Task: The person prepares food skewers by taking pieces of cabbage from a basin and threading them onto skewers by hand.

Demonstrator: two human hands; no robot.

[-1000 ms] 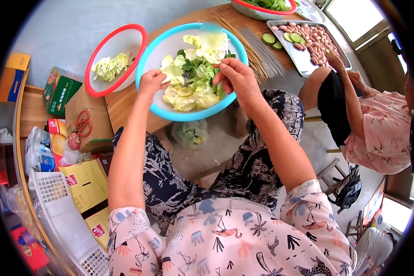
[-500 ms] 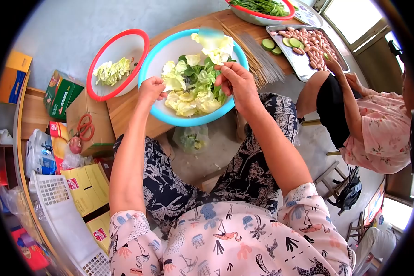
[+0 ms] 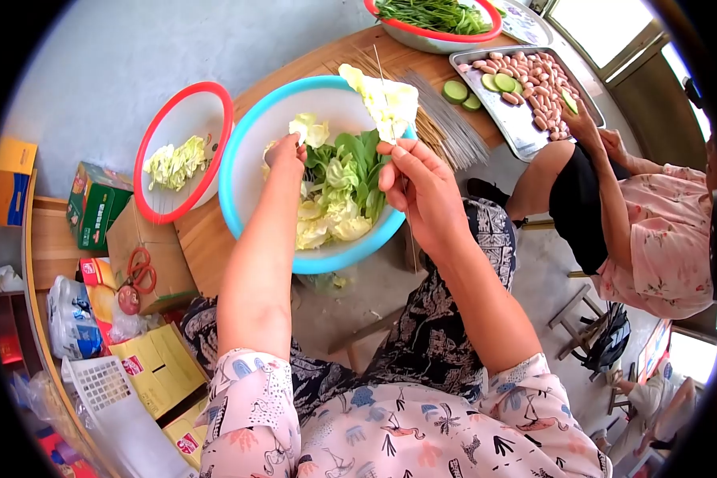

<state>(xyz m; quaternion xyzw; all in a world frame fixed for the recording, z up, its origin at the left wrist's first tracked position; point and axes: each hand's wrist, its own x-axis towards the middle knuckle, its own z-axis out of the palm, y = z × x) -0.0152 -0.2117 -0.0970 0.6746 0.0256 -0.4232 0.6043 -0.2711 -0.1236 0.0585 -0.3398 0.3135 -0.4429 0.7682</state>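
Note:
A blue-rimmed basin [image 3: 239, 135] stands on the wooden table, with pale yellow leaves and green leaves in it. Over its right side, my right hand [image 3: 418, 179] pinches a thin skewer [image 3: 378, 60] whose tip sticks up through a pale cabbage leaf [image 3: 390, 102]. My left hand [image 3: 285, 151] reaches into the left part of the basin, fingers closed at a pale leaf [image 3: 309, 130]. To the left, a red-rimmed basin [image 3: 141, 171] holds skewered pale leaves [image 3: 175, 163].
Bundled skewers [image 3: 446, 119] lie right of the basin. Beyond are cucumber slices [image 3: 455, 92], a metal tray [image 3: 526, 143] of small sausages and a basin of greens [image 3: 434, 16]. A co-worker [image 3: 653, 227] sits at right. Boxes [image 3: 95, 203] and red scissors [image 3: 141, 271] are at left.
My left hand has moved from the basin's left edge inward over the leaves. My right hand still holds the skewer with its leaf. The view has shifted, so the table sits lower.

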